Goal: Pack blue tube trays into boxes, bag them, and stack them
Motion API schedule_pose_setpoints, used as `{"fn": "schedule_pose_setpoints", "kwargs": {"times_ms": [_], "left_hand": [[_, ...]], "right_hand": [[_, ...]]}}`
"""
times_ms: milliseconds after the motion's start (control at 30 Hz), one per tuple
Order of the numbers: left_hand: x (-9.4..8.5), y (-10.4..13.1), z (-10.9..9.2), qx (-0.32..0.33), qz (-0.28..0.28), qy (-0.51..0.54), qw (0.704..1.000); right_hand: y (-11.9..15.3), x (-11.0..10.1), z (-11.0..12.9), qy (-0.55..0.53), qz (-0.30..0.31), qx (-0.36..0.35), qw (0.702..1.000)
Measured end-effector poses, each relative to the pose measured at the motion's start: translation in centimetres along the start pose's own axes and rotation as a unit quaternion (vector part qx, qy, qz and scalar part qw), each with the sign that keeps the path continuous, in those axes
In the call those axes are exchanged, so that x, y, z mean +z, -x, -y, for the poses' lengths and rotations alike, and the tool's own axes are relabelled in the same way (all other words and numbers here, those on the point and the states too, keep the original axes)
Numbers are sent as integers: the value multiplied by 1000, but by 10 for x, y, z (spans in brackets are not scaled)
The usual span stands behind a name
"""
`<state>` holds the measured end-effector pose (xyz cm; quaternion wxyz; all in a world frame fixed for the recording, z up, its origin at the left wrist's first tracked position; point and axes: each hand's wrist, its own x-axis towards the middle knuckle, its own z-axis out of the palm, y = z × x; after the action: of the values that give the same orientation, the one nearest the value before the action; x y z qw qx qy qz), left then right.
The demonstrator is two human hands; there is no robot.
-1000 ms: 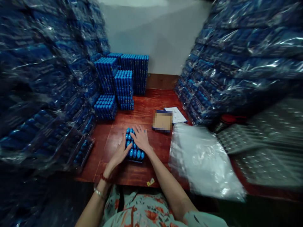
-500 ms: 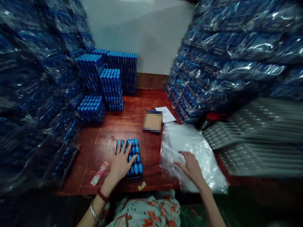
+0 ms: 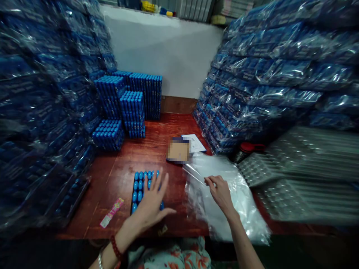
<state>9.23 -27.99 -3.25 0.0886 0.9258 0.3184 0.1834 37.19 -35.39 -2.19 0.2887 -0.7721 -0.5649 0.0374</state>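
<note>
A block of blue capsule-shaped pieces in rows (image 3: pixel 135 196) lies on the wooden table near its front edge. Over its right part hangs my left hand (image 3: pixel 153 203), fingers spread, holding nothing and hiding some of the pieces. Farther right, my right hand (image 3: pixel 220 190) pinches the edge of a clear plastic bag (image 3: pixel 195 174) between thumb and fingers. That edge is lifted from a pile of clear bags (image 3: pixel 235 209) lying flat under the hand.
Bagged blue packs (image 3: pixel 252 82) are piled high at the right, others (image 3: pixel 56 82) at the left. Blue stacks (image 3: pixel 131 108) stand at the back left. Grey trays (image 3: pixel 297 194), a red-lidded cup (image 3: pixel 248 148), a box (image 3: pixel 178 150) and a pink strip (image 3: pixel 112 213) also show.
My left hand has shifted right across the blue block, uncovering its left columns. My right hand has closed on a bag edge and raised it. The camera view has tilted up slightly.
</note>
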Motion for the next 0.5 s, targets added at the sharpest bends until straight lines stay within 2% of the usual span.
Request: {"fn": "schedule_pose_setpoints", "kwargs": {"times_ms": [67, 133, 200, 233, 300, 367, 500], "left_hand": [[1, -15, -27, 52, -8, -20, 998], [2, -34, -44, 59, -37, -38, 997], [-2, -55, -46, 75, -57, -40, 995], [-7, -64, -42, 98, -47, -26, 994], [-23, -80, -29, 154, 13, 30, 988], [-44, -89, -14, 176, 86, 111, 974], [-90, -95, 10, 119, 201, 285, 929]], "right_hand": [[-13, -9, 34, 35, 39, -43, 998], [-19, -16, 65, 58, 77, -93, 991], [-19, -22, 87, 60, 103, -113, 986], [-19, -25, 93, 55, 107, -106, 987], [-19, -33, 98, 42, 104, -77, 991], [-23, -44, 96, 7, 105, -69, 992], [-37, -71, 97, -152, 167, -114, 968]]}}
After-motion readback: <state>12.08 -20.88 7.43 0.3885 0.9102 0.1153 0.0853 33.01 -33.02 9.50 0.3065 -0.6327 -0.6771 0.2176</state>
